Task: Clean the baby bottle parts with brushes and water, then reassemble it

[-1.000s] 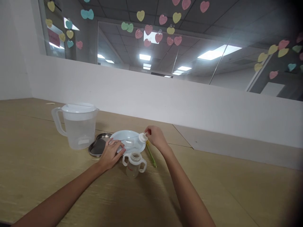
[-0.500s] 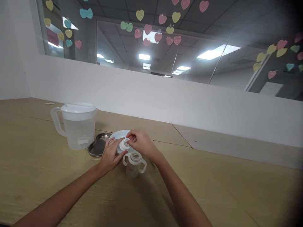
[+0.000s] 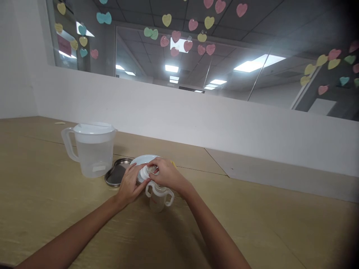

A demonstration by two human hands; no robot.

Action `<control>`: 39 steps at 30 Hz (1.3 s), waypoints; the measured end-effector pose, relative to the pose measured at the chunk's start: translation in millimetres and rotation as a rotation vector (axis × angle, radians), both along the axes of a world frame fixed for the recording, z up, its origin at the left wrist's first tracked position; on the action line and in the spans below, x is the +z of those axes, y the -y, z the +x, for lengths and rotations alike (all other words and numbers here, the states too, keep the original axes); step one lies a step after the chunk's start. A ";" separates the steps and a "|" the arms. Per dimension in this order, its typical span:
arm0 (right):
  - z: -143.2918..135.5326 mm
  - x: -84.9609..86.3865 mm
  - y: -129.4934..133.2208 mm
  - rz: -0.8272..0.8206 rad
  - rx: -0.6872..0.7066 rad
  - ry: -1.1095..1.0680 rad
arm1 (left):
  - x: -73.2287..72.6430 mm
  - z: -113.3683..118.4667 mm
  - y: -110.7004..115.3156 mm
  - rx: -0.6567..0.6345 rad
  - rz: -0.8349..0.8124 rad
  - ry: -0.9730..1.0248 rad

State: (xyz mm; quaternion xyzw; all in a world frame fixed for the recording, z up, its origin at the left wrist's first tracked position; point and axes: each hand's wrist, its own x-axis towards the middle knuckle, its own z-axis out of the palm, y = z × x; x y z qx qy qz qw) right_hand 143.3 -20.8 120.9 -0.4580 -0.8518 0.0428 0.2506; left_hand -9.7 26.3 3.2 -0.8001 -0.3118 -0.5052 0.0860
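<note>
My left hand (image 3: 131, 184) is closed on a white ring-shaped cap (image 3: 144, 172), held between thumb and fingers over a white plate (image 3: 144, 157). My right hand (image 3: 165, 172) pinches a clear teat-like piece (image 3: 152, 169) at the right side of the cap. Just below the hands stands an uncapped bottle (image 3: 157, 201) with two side handles, upright on the table; my right hand partly covers its mouth.
A kidney-shaped metal tray (image 3: 116, 173) lies left of the plate. Beyond it stands a lidded clear pitcher (image 3: 95, 153). A small yellow thing (image 3: 173, 163) shows behind my right hand. A white wall (image 3: 179, 116) rises behind the table.
My right hand has shifted slightly down and left, closer to the cap, and now covers part of the bottle's mouth. The clear piece shows more plainly between its fingers.
</note>
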 end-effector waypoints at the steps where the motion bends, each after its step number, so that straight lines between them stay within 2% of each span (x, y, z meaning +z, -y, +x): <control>1: 0.1 -0.1 0.2 0.003 -0.004 -0.002 | -0.3 -0.2 0.1 0.002 0.004 -0.004; 7: -5.6 -5.6 -3.6 0.060 -0.027 0.073 | -0.8 -1.7 0.6 -0.002 0.036 -0.007; 15: -8.4 -12.1 -10.6 0.214 -0.032 0.240 | -1.6 0.2 -1.2 -0.003 0.080 0.001; 18: -5.2 -13.1 -12.3 0.157 0.005 0.089 | -2.3 0.0 -2.7 -0.016 0.035 -0.001; 21: -2.5 -14.6 -16.8 0.030 0.065 -0.214 | -1.4 -1.9 -3.6 -0.038 -0.034 -0.005; 23: -1.4 -14.9 -21.5 -0.122 0.095 -0.438 | -0.2 -3.6 -4.0 -0.043 -0.060 0.008; 25: 0.2 -13.6 -25.7 -0.282 0.067 -0.620 | 0.8 -5.1 -4.9 -0.036 -0.090 0.021; 27: 3.6 -11.2 -28.2 -0.302 -0.049 -0.662 | 1.3 -5.8 -6.4 -0.017 -0.129 0.021; 29: 8.9 -9.4 -28.8 -0.140 -0.210 -0.510 | 1.0 -5.6 -8.5 0.024 -0.154 0.002; 31: 14.8 -10.7 -29.5 0.006 -0.354 -0.229 | -0.1 -4.7 -10.7 0.105 -0.173 -0.022; 32: 17.3 -13.0 -30.4 0.021 -0.400 -0.087 | -1.0 -4.1 -11.7 0.154 -0.185 -0.030; 35: 21.6 -24.3 -36.2 -0.117 -0.432 0.174 | -4.2 -1.8 -13.3 0.270 -0.244 -0.034; 39: 22.7 -38.3 -45.1 -0.278 -0.407 0.209 | -6.6 0.9 -12.7 0.343 -0.347 -0.044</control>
